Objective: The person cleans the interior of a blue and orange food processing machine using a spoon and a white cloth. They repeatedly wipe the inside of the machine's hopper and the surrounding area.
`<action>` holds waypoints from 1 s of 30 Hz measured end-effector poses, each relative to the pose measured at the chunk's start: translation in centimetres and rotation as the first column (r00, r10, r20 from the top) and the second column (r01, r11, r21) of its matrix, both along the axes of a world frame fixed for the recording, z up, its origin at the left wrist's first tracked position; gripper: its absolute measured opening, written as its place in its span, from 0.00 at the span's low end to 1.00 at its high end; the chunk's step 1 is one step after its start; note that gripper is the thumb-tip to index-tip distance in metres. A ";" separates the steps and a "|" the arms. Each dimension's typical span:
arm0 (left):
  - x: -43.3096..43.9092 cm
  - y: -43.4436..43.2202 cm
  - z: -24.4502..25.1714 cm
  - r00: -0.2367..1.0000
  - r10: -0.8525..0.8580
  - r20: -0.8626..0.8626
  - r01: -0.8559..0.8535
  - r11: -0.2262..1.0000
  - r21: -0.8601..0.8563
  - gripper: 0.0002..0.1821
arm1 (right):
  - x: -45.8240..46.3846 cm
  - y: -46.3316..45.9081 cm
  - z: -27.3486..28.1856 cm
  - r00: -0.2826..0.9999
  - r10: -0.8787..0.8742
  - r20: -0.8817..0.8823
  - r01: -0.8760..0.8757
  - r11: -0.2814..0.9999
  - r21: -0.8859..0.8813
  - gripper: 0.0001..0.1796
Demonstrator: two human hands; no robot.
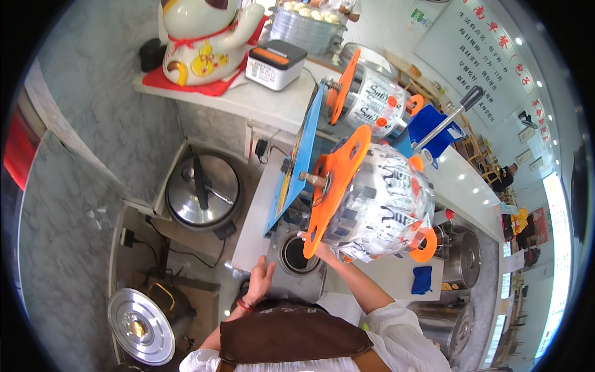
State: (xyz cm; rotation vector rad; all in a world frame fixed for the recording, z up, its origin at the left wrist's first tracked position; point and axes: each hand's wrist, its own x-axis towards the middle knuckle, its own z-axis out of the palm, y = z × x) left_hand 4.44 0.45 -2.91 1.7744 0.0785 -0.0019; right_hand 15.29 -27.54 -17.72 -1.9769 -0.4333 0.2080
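In front of me stands a cup sealing machine with a blue side panel [293,172]. A large roll of printed sealing film [381,200] is mounted on it, its near end capped by an orange plastic disc [341,186]. Below the roll, a metal cup tray [297,281] has a round, dark opening. My left hand [261,281] is at the tray's left edge, empty, its fingers loosely extended. My right hand [320,249] reaches in at the tray's right side, under the orange disc. The disc hides most of its fingers, so any grip there is not visible.
A second film roll [376,104] and a lever handle [448,116] rise from the machine. A lidded electric cooker [202,190] stands left, a metal-lidded pot [142,325] lower left. Steel barrels [460,260] and a blue cloth [421,280] are right. A white label printer [276,65] sits ahead.
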 end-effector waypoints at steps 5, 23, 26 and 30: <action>-0.1 0.2 -0.7 0.977 -0.083 -0.197 0.064 0.993 -0.100 0.14 | 0.8 -0.3 -1.4 0.983 -0.177 -0.054 0.180 0.983 0.046 0.14; 0.1 0.0 -2.2 0.999 -0.035 0.024 0.034 0.999 0.024 0.20 | -1.8 6.2 11.4 0.793 -0.227 0.566 0.301 0.953 -0.040 0.12; 0.1 -0.1 -1.5 0.999 -0.051 0.010 0.051 0.999 -0.014 0.17 | -3.0 10.2 15.9 0.924 -0.100 0.370 0.134 0.989 -0.068 0.08; 0.0 0.2 -0.1 0.997 -0.049 -0.067 0.052 0.998 0.045 0.16 | -3.6 12.8 19.8 0.926 -0.065 0.373 0.090 0.995 -0.051 0.08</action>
